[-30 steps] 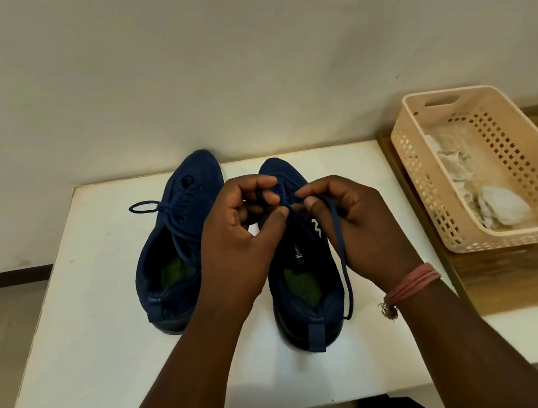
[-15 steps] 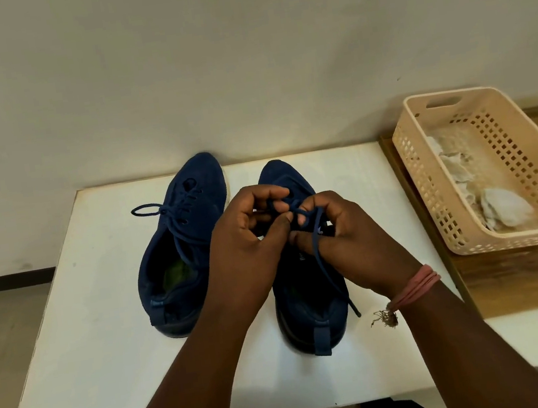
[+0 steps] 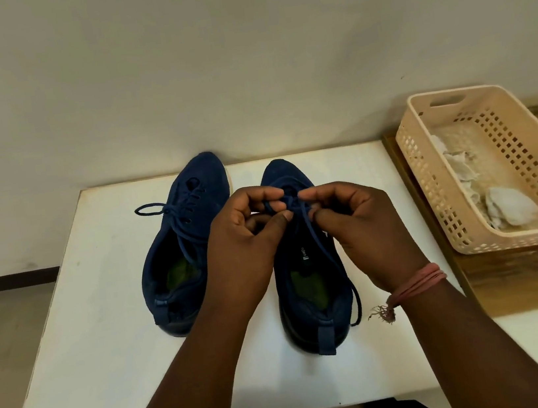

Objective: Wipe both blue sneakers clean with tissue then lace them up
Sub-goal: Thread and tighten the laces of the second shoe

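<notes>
On the left part of the white table (image 3: 82,334) stood the left sneaker (image 3: 180,247), with its toe toward the wall. Its lace (image 3: 151,209) was already tied, and one loop lay out to the left on the table. Just beside it, a little nearer to the person, stood the right sneaker (image 3: 310,288), also with its toe toward the wall; the two shoes were close but did not touch.

The left hand (image 3: 242,242) was over the front of the right sneaker with its fingers curled, and thumb and forefinger pinched a part of the blue shoelace (image 3: 313,232). The right hand (image 3: 363,221) was opposite to it, almost touching it, also with curled fingers, and it pinched the same shoelace at the knot. One end of this shoelace ran down along the right side of the shoe and lay on the table near the heel. On the right wrist was a pink thread band (image 3: 417,283).

To the right, on a wooden surface (image 3: 513,276), stood a beige plastic basket (image 3: 431,188) with crumpled tissues (image 3: 510,208) inside.
</notes>
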